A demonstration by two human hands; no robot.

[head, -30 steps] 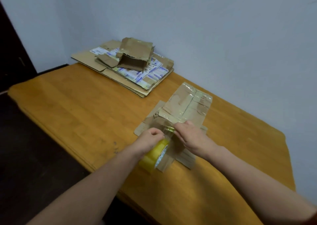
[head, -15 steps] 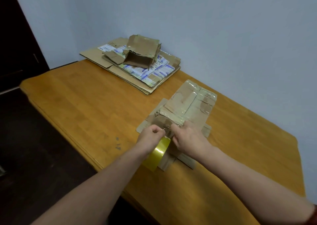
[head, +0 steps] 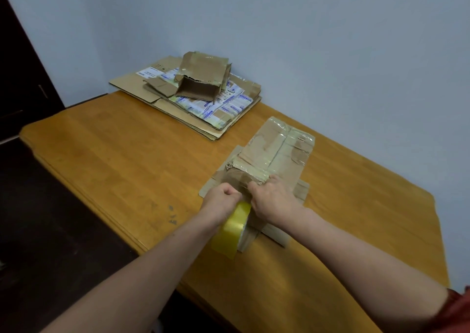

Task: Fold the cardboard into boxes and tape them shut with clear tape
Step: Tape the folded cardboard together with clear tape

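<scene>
A flattened cardboard box (head: 277, 152), heavily covered in clear tape, lies on the wooden table (head: 127, 154) over another flat cardboard sheet (head: 301, 189). A yellowish roll of clear tape (head: 231, 229) hangs around my left wrist. My left hand (head: 221, 200) is curled into a fist, pinching the tape strip at the box's near end. My right hand (head: 273, 200) presses on the near edge of the box, its fingers curled at the same strip. The strip itself is hard to see between the two hands.
A stack of flat cardboard sheets (head: 203, 109) lies at the table's far corner by the wall, with a torn, partly folded small box (head: 203, 81) on top. The table's near-left edge drops to a dark floor (head: 38, 218).
Both hands drew closer together at the near end of the box. The tape roll turned more edge-on along my left wrist. The view shifted slightly.
</scene>
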